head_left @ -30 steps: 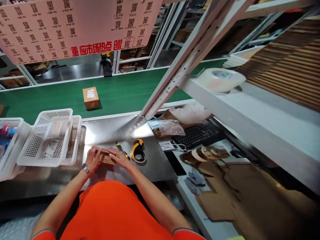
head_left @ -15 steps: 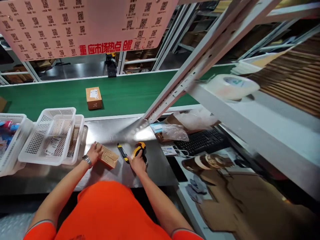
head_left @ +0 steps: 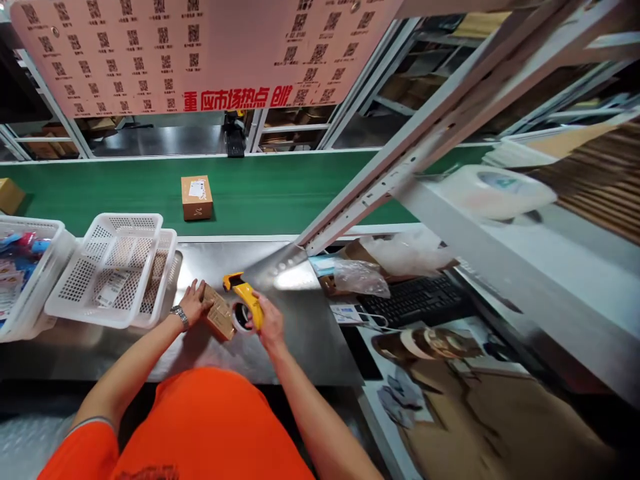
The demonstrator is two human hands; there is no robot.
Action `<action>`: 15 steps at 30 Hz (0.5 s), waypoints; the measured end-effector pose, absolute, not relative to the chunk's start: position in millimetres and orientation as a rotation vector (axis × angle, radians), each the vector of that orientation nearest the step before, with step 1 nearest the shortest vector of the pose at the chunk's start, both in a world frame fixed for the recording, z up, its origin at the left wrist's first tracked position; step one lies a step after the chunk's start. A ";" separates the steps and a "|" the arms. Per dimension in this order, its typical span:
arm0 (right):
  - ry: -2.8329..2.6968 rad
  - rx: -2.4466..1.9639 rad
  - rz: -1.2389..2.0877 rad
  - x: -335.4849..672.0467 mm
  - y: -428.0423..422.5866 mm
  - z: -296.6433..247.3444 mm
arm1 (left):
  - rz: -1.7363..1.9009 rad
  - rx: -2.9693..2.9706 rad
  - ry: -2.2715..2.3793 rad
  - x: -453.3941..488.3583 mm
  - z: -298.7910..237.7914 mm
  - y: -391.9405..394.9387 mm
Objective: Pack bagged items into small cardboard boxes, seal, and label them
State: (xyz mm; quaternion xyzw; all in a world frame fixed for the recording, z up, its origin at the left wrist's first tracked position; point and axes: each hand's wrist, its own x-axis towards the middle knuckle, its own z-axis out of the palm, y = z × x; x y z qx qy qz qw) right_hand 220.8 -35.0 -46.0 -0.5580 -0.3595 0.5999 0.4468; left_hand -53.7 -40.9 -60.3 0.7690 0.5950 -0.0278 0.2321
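Sitting at far left, a white basket (head_left: 44,293) holds packets in coloured wrappers. Just right of it, a second white basket (head_left: 75,298) with perforated walls leans at a tilt over a third basket (head_left: 170,277); a white label shows at the second one's base. Behind runs a green belt (head_left: 290,197), bearing a labelled carton (head_left: 197,199).

Left hand (head_left: 193,304), a metal watch (head_left: 179,317) at its wrist: fingers laid on the left end of a small brown box (head_left: 219,316) — gripping or merely resting, I cannot tell from where I stand. The box lies at a slant on the metal bench (head_left: 313,350), between the two hands.

Right of the box, a yellow tape dispenser (head_left: 251,301), its roll of tape (head_left: 241,316) right beside the box's edge; contact between them unclear. Right hand (head_left: 271,321): fingers closed about the dispenser.

Further right, a pale post (head_left: 370,190) rises aslant; past it, a clear plastic bag (head_left: 363,277), then a black keyboard (head_left: 417,297). Above these, on a shelf (head_left: 570,243) — one wide tape roll (head_left: 495,192), somewhat blurred.
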 end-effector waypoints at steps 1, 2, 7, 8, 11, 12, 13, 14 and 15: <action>-0.913 -1.388 1.500 209.3 -38.2 -47.3 | -0.066 2.099 1.633 -55.8 -59.5 -40.2; -0.942 -1.396 1.507 200.6 -40.7 -49.6 | -0.051 2.096 1.617 -58.3 -57.9 -39.3; -1.026 -1.427 1.477 195.6 -42.1 -64.1 | 0.453 1.888 1.757 -70.3 -39.4 -32.7; -1.024 -1.426 1.474 198.2 -41.5 -65.9 | 0.590 1.731 1.851 -69.8 -34.8 -30.9; -1.039 -1.401 1.485 203.5 -41.1 -69.1 | 0.726 1.169 1.930 -56.8 -25.0 -25.4; -1.050 -1.388 1.489 204.3 -41.9 -69.9 | 0.704 1.001 1.873 -49.4 -23.7 -23.9; -1.069 -1.370 1.493 204.9 -43.1 -70.7 | 0.686 0.847 1.791 -41.6 -23.5 -22.7; -1.100 -1.340 1.495 205.4 -44.6 -71.5 | 0.685 0.705 1.700 -34.1 -24.1 -21.8; -1.141 -1.302 1.490 206.2 -46.2 -72.1 | 0.702 0.583 1.617 -27.6 -25.3 -21.1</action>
